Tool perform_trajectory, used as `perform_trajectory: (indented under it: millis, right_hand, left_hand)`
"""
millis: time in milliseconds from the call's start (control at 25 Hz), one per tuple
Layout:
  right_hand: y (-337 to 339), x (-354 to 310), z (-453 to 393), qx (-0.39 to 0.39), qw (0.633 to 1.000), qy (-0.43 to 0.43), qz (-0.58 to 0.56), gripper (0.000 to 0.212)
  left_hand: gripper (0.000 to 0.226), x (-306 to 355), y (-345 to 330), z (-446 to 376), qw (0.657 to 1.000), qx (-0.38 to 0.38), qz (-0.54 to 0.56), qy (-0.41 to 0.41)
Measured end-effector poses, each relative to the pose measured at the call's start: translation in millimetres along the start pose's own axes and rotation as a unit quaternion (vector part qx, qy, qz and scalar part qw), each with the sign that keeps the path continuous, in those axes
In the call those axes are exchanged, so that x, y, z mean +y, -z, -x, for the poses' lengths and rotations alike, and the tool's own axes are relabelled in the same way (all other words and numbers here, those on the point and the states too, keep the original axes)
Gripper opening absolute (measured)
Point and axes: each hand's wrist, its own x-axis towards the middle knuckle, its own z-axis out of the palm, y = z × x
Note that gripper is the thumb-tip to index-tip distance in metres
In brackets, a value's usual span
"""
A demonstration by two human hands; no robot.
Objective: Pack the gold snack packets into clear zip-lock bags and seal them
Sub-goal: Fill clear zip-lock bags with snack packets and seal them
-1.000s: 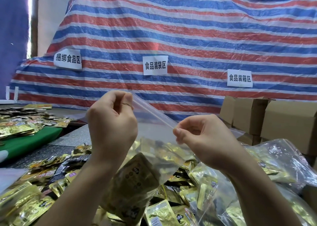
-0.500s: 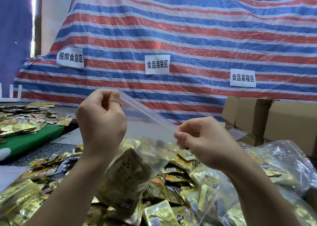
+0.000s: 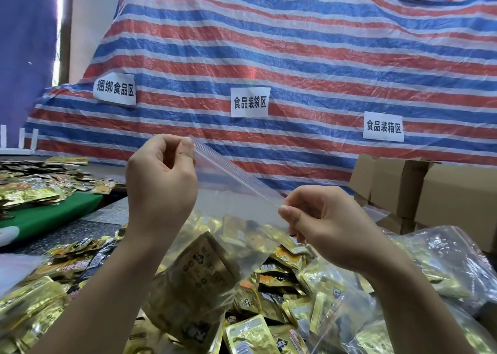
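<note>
I hold a clear zip-lock bag [image 3: 231,214] up in front of me, above the table. My left hand [image 3: 161,184] pinches the left end of its zip strip, and my right hand [image 3: 322,224] pinches the right end. The strip runs taut and slanted between them, left end higher. Gold snack packets [image 3: 199,278] hang in the bottom of the bag. Loose gold packets [image 3: 274,300] lie heaped on the table beneath it.
Filled clear bags [image 3: 441,267] lie at the right. Cardboard boxes [image 3: 430,192] stand behind them. A green mat [image 3: 48,216] with more packets sits at the left. A striped tarp [image 3: 295,71] with three paper labels covers the back.
My left hand has slid left along the zip strip, away from the right hand, so the stretch of strip between them is longer. The bag still hangs over the heap.
</note>
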Motion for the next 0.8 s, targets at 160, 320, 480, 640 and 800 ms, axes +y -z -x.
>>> perform_trajectory:
  millis: [160, 320, 480, 640, 800]
  right_hand:
    - [-9, -4, -1, -0.031, 0.999, -0.006, -0.032, 0.019]
    - [-30, -13, 0, 0.041, 0.999, 0.006, 0.034, 0.024]
    - [-61, -29, 5, 0.093, 0.996, -0.002, 0.016, 0.046]
    - [-69, -24, 2, -0.017, 0.998, -0.063, -0.008, 0.047]
    - [-79, -15, -1, -0.12, 0.989, -0.086, 0.015, 0.028]
  left_hand:
    - [0.024, 7, -3, 2, 0.998, -0.036, 0.03, 0.036]
    - [0.022, 11, -10, 13, 0.995, -0.092, 0.028, 0.026]
    - [0.01, 16, -18, 22, 0.99, -0.123, 0.062, 0.031]
    - [0.015, 16, -16, 17, 0.974, -0.18, 0.117, 0.072]
    - [0.014, 17, -20, 26, 0.956, -0.262, 0.102, 0.082]
